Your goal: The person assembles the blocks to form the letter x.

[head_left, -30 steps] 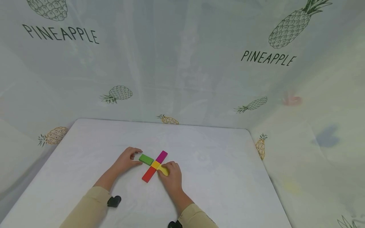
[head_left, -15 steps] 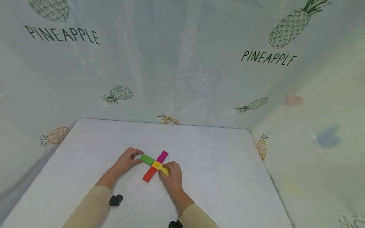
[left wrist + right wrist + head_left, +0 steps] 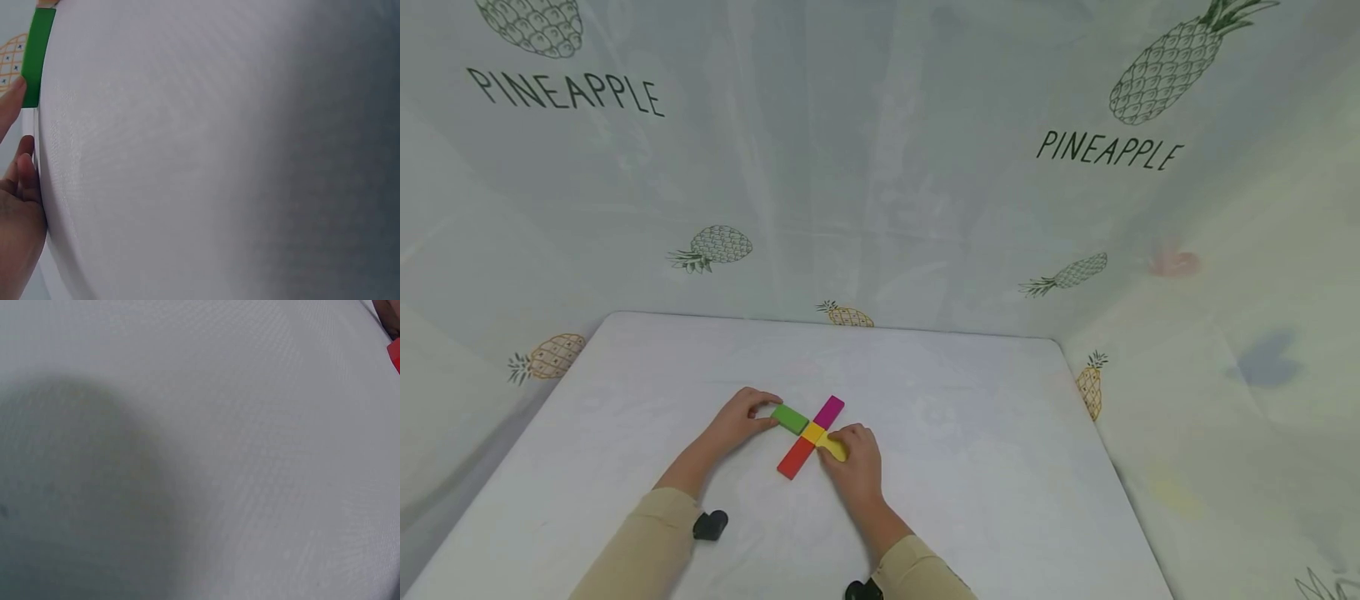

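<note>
Coloured blocks lie in a cross on the white table. A small yellow-orange square block [image 3: 812, 432] forms the centre, with a magenta block [image 3: 829, 412] beyond it and a red block [image 3: 795, 458] on the near side. My left hand [image 3: 736, 422] has thumb and index finger on opposite sides of the green block [image 3: 790, 419], at its outer end; the left wrist view shows the thumb touching this green block [image 3: 37, 59]. My right hand [image 3: 856, 467] pinches a yellow block [image 3: 832, 447] on the cross's right arm, partly hidden by the fingers. The right wrist view catches only a red corner [image 3: 395, 355].
The white table [image 3: 970, 467] spreads around the blocks, its far edge against a pineapple-printed curtain [image 3: 895, 167]. Black heart-shaped pieces [image 3: 711, 526] sit beside both sleeve cuffs.
My left thumb and index finger have closed in on the green block's outer end. My right hand keeps its pinch on the yellow block. The whole view has shifted slightly.
</note>
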A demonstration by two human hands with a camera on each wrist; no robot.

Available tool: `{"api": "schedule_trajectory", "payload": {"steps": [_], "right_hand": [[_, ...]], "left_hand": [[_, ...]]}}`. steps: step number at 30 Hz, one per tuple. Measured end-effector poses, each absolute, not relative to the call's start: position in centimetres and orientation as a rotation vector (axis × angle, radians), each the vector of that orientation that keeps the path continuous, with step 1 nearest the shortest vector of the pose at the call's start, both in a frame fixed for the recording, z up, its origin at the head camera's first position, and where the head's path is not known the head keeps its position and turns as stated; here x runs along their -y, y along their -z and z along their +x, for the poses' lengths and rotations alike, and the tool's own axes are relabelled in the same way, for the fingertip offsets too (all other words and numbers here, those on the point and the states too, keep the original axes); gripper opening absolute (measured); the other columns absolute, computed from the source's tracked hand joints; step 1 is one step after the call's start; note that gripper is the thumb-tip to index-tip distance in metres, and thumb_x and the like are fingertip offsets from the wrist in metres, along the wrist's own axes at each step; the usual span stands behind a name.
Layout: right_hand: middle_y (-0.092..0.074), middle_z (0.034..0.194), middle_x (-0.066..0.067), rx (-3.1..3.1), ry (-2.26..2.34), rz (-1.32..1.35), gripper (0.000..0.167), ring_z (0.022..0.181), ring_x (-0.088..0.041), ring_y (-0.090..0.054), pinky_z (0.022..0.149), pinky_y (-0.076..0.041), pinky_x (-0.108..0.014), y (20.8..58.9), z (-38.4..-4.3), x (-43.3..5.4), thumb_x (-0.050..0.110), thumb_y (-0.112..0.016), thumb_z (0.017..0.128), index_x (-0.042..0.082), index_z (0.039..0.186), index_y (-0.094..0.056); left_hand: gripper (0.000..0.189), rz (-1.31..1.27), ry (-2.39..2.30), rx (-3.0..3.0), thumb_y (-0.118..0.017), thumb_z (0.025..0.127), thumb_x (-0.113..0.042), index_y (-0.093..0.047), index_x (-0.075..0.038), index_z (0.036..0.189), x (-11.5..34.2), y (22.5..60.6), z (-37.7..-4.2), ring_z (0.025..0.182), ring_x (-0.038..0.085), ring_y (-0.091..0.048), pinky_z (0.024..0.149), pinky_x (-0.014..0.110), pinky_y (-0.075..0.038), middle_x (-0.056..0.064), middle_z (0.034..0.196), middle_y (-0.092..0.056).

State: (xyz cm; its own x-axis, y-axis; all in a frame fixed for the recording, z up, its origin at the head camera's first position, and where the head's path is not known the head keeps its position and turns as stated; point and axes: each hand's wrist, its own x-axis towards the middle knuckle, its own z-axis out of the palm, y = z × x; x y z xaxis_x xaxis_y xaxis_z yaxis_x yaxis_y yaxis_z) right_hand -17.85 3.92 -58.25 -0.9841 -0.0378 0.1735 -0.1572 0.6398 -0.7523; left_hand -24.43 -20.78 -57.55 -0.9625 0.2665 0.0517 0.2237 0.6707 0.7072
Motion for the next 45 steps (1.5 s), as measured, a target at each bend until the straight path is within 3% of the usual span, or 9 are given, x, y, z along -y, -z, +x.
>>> {"api": "schedule_trajectory", "payload": {"steps": [45], "right_hand": [[-0.056,0.095,0.011,2.709,-1.253,0.160,0.018,0.095,-0.010,-0.052,0.083,-0.048,-0.029,58.41,-17.94,-3.90,0.027,-0.077,0.083,0.019,0.098,-0.072]], "left_hand": [[0.033,0.384,-1.169,-2.828,-0.075,0.087,-0.016,-0.068,-0.012,0.119,20.02,57.42,-24.17,0.085,0.022,-0.044,0.071,0.033,-0.039,0.006,0.101,-0.054]]}}
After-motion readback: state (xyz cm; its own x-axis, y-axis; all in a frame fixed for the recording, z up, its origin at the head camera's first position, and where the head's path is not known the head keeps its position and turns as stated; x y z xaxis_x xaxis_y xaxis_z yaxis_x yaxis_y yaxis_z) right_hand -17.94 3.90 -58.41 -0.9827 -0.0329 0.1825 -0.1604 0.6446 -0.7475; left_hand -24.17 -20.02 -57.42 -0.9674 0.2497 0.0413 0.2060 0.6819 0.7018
